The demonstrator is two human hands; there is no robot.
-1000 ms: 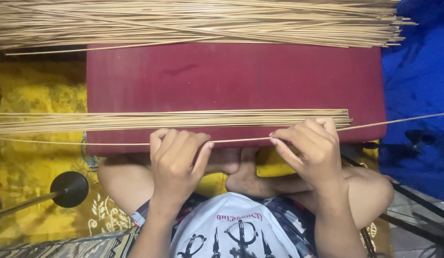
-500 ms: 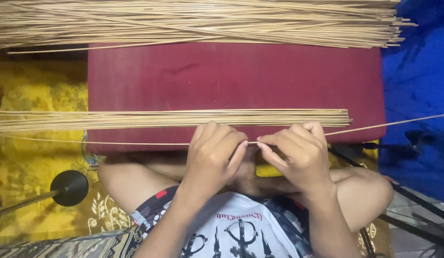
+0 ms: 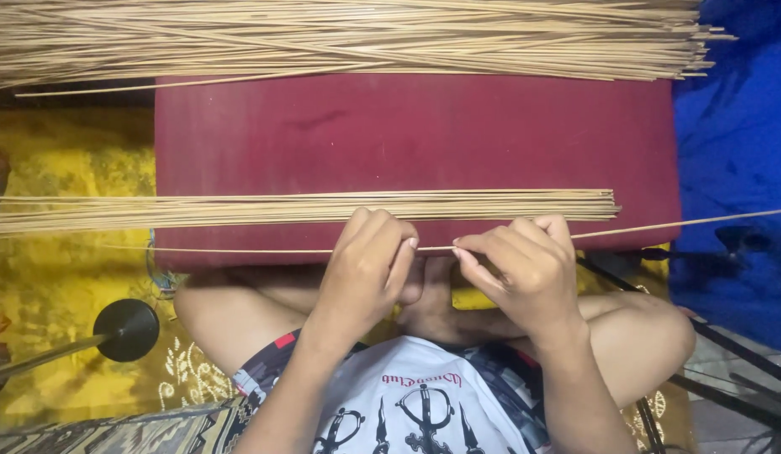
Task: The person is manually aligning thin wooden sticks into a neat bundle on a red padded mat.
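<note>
While we are looking down from the head camera, we are seeing the left hand [image 3: 365, 265] and the right hand [image 3: 525, 269] both pinching one long thin pale bamboo stick [image 3: 264, 250], fingers curled closed around it. The stick is lying crosswise along the near edge of a dark red flat rectangular board [image 3: 415, 134], and it is reaching out past the board on both sides. Just beyond the hands, a flat bundle of similar thin sticks [image 3: 298, 208] is resting on the board. At the far edge, a much larger heap of the same sticks [image 3: 340, 38] is lying. Yellow patterned cloth [image 3: 62, 160] is showing left, blue cloth [image 3: 739, 151] right. A black round knob on a rod [image 3: 125, 329] is sitting near the left knee.
</note>
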